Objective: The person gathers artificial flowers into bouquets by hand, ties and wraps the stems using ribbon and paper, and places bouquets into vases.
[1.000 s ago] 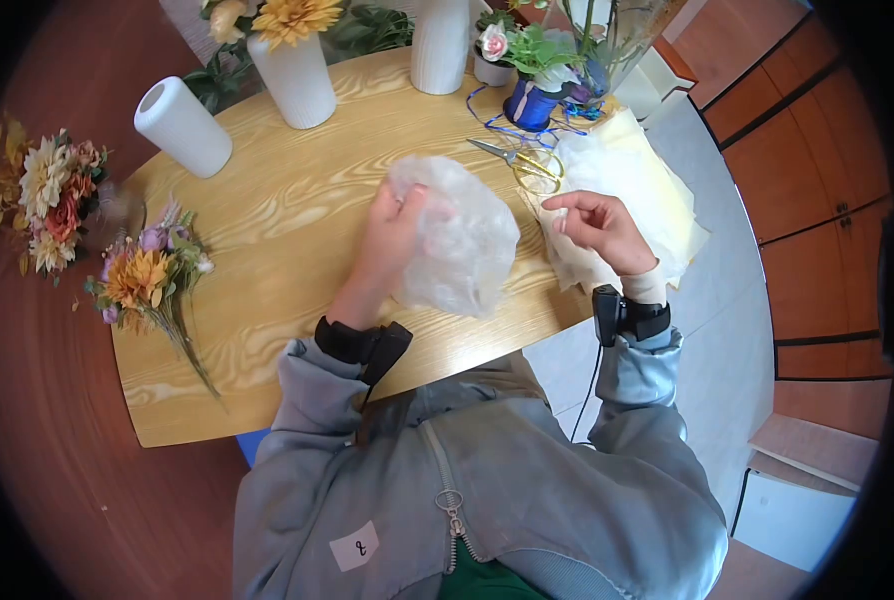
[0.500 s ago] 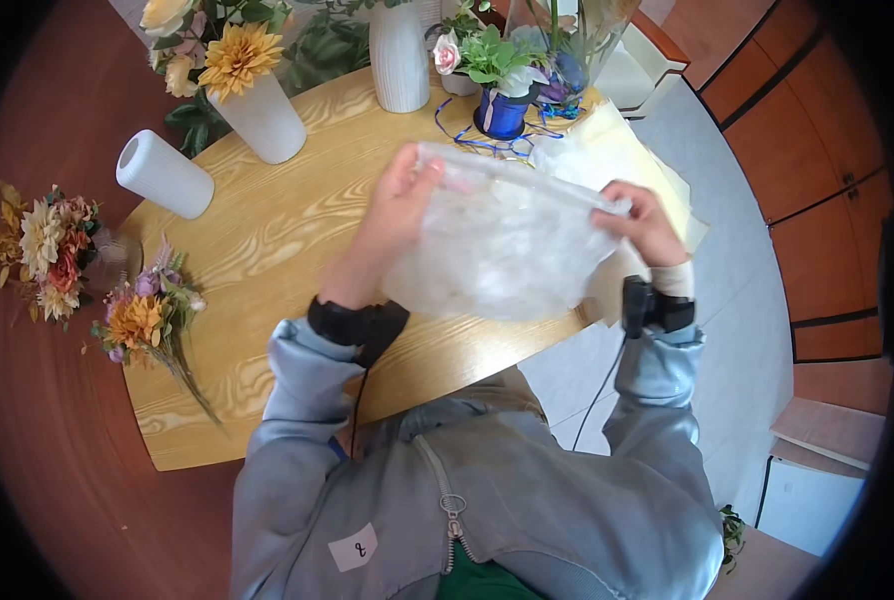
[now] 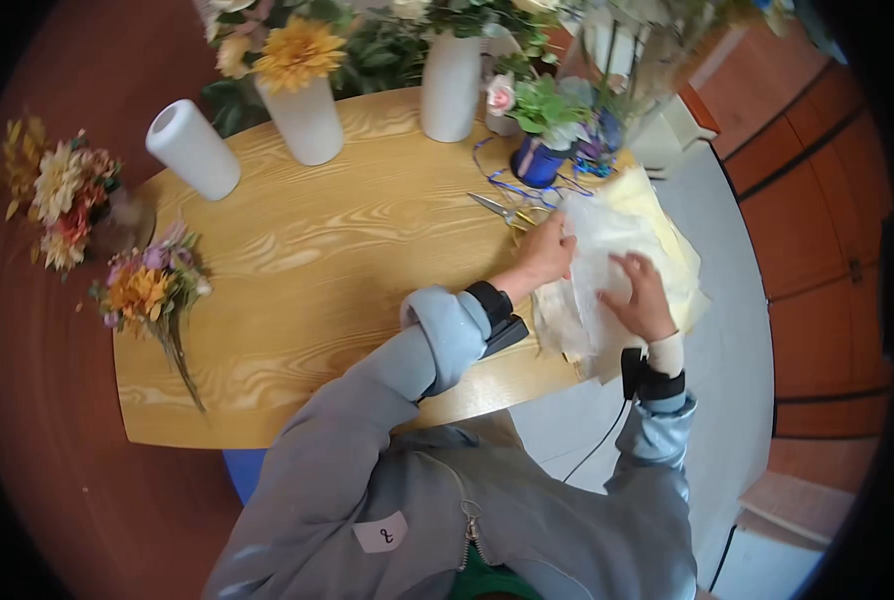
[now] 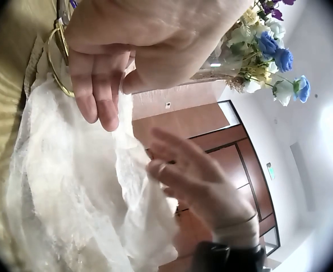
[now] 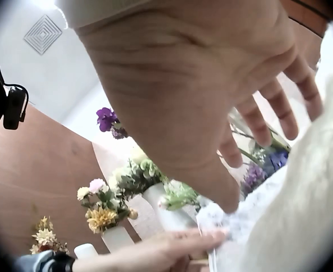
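Near the upper left edge of a loose stack of white and cream sheets (image 3: 657, 225), my left hand (image 3: 545, 250) pinches a thin translucent white sheet (image 3: 592, 240). Its thumb lies on the edge of that sheet (image 5: 234, 226) in the right wrist view. My right hand (image 3: 642, 300) is over the right part of the sheets, fingers spread and loosely bent, holding nothing; in the left wrist view this hand (image 4: 203, 181) is blurred beside the raised edge of the sheets (image 4: 81, 181). Scissors (image 3: 497, 208) with yellow handles lie just left of my left hand.
Behind the sheets stand a blue ribbon spool (image 3: 537, 163), a small potted plant (image 3: 547, 105) and a glass vase of stems. White vases (image 3: 307, 125) line the table's back edge, one without flowers (image 3: 195, 150). A bouquet (image 3: 147, 290) lies at the left.
The crumpled translucent sheet that both hands held stretched over the table's middle is now over the stack at the right. My left hand has moved right; my right hand has let go.
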